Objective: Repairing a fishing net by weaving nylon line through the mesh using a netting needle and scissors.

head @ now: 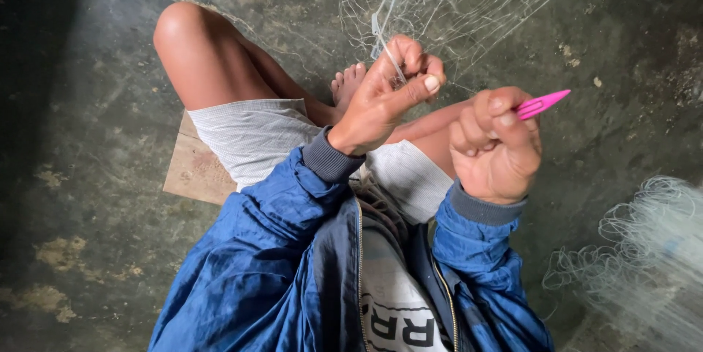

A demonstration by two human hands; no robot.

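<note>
The left hand (381, 99) pinches a strand of the pale fishing net (454, 0) above the knees. The right hand (494, 147) grips the pink netting needle (540, 104); keep that strand taut.

A wooden board (192, 169) lies on the dark concrete floor (88, 235), left of the hands. A loose net heap (644, 249) lies at their right.

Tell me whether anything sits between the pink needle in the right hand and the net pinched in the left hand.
Nothing visible does. The pink needle juts from the right hand, and only open air separates its tip from the left hand pinching the net.
</note>
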